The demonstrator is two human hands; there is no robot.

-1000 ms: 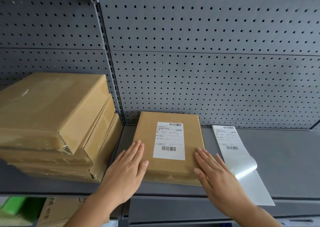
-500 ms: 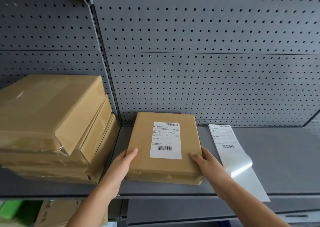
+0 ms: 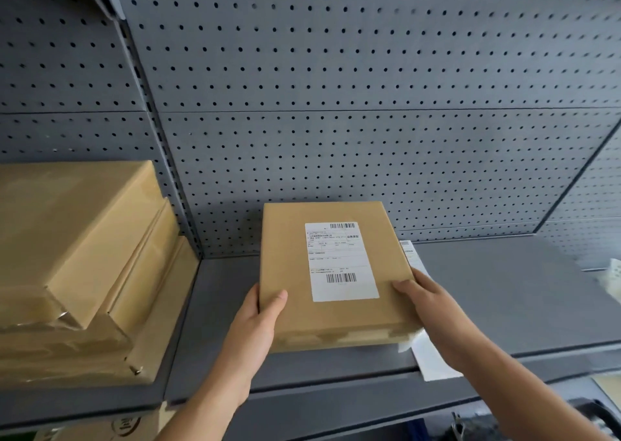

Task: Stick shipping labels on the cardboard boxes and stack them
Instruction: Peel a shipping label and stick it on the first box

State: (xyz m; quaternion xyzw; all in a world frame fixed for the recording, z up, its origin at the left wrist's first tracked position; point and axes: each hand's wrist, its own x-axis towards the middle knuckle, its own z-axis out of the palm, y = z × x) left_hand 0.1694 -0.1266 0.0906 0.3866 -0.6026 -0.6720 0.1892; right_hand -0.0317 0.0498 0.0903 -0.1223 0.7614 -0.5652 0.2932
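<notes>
Labelled cardboard box [image 3: 332,279]: flat, brown, held by both hands over the front part of the grey shelf [image 3: 504,292], its near end seemingly lifted off the shelf, though whether the far end still touches cannot be told. Shipping label [image 3: 341,260]: white, printed with a barcode at top and bottom, stuck flat on the box's upper face, right of centre. Left hand [image 3: 258,326]: closed on the box's left edge near the front corner, thumb on top, fingers hidden beneath. Right hand [image 3: 433,309]: closed on the right edge near the front corner, thumb on top, fingers hidden beneath. Label sheet [image 3: 426,356]: white strip lying on the shelf just right of the box, mostly covered by the box and the right hand; one printed end shows behind the box, the other end overhangs the shelf's front lip. Stack of cardboard boxes [image 3: 77,272]: several flat brown boxes piled unevenly at the left end of the shelf, well apart from the held box, taped edges facing front. Pegboard back panel [image 3: 336,87]: grey, perforated, behind the shelf.
</notes>
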